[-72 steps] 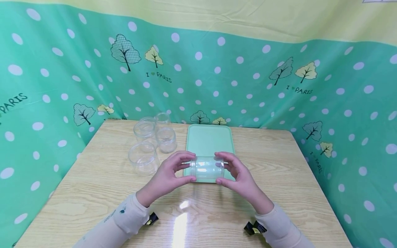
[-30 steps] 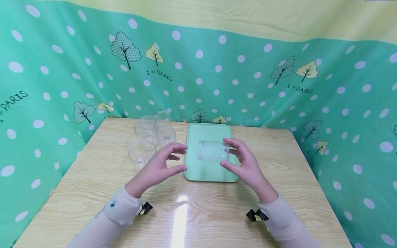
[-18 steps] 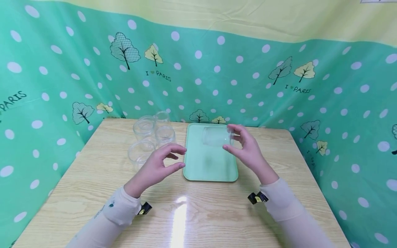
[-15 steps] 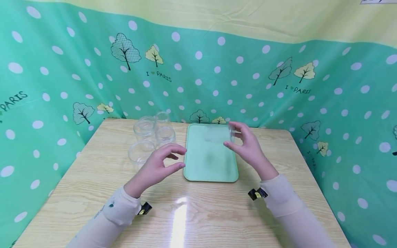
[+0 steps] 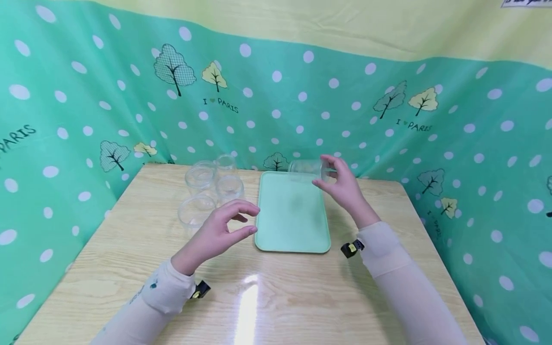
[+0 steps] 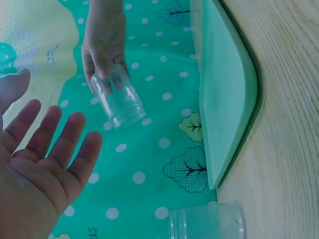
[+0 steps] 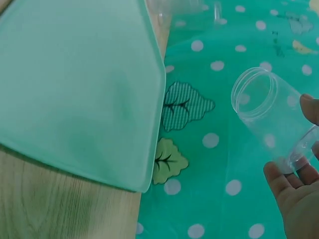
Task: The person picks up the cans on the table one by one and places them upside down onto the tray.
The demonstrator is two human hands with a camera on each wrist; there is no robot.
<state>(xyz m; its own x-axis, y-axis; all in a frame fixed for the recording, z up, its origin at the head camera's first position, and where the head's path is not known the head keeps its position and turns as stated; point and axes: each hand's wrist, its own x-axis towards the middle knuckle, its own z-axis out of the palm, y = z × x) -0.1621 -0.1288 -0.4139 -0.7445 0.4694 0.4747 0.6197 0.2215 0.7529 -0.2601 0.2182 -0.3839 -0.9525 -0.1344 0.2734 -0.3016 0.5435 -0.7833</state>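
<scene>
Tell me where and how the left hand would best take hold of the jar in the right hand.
Probably around the jar's ringed open end, coming from the left, thumb and fingers on opposite sides. The jar is round and held sideways, that end pointing left and free, while the right hand grips the other end.

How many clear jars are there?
5 visible: the held jar in the right hand, and four other jars on the table, left of the tray. Overlaps may hide another.
</scene>
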